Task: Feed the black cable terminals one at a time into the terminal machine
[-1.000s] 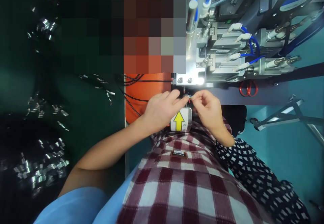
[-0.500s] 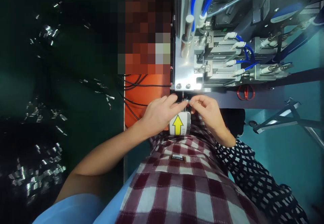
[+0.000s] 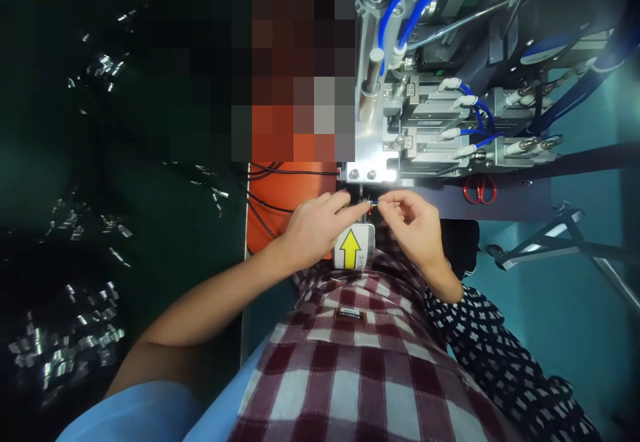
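Fingers (image 3: 358, 213) of left hand (image 3: 314, 230) and right hand (image 3: 416, 229), pinched together, hold thin wires (image 3: 371, 207), likely steadying their tiny ends.

Red-handled scissors (image 3: 479, 191) lay to the right of the fingers (image 3: 353, 214), on a dark surface (image 3: 525, 203). Metal machinery (image 3: 430, 100), carrying white fittings (image 3: 467, 101) and blue tubes (image 3: 425, 1), was located beyond the fingers and to their right. A metal stand (image 3: 543, 237) was positioned well right of the fingers. An orange mat (image 3: 310, 186) extended to their left.
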The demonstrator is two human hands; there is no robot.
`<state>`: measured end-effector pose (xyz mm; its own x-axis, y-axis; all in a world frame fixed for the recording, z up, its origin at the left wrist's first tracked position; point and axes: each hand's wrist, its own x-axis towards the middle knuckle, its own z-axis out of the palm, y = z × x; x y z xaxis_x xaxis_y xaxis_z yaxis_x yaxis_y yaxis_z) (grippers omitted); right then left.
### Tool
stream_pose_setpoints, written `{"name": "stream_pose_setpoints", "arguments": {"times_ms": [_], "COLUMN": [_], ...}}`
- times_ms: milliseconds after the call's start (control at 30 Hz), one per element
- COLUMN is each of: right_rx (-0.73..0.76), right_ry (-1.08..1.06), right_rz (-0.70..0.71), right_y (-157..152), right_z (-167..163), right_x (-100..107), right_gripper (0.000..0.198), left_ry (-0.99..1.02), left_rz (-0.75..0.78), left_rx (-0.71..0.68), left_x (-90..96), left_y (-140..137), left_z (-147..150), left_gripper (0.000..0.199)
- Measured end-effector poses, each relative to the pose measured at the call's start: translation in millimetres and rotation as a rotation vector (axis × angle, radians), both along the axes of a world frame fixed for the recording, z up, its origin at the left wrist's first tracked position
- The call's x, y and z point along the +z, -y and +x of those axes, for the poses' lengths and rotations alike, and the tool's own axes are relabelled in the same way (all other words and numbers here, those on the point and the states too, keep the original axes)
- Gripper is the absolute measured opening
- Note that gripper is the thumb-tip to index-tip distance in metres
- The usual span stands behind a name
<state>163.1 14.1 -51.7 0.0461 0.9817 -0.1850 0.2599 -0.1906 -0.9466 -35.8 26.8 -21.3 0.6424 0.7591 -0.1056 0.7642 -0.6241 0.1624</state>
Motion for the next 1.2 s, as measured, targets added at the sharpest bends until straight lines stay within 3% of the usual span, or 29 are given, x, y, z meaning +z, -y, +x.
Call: {"name": "stream_pose_setpoints", "arguments": {"times_ms": [200,433,800,1067,1200], "right_rx": [0.010,-0.003,-0.030,-0.058,-0.085], "right_ry": [0.117,0.185,0.170,-0.028,0.020], "right_rz": [0.144,0.296,0.205,-0.114,0.002], "right_y": [2,4,7,3,6], "right_z": [-7,-11,-14,-4,-4], "right_x": [-6,-9,-14,-13,-8], "right_gripper": [0.011,0.007,0.009,0.015,0.017], "left_ry": [0.134,0.143,0.144,0.162,0.170], "left_rz": [-0.022,0.004,-0.014,0.025,0.009], "left_rx": [0.011,0.004,0.015,0.001,-0.002], "left_x": [-4.4,-4.8,-4.7,-6.1,-5.3], "left_y": [0,1,1,1,1], "left_z": [-3,-2,-3,-3,-3], "left_gripper": [0.034,0.035,0.035,0.035,0.035]}}
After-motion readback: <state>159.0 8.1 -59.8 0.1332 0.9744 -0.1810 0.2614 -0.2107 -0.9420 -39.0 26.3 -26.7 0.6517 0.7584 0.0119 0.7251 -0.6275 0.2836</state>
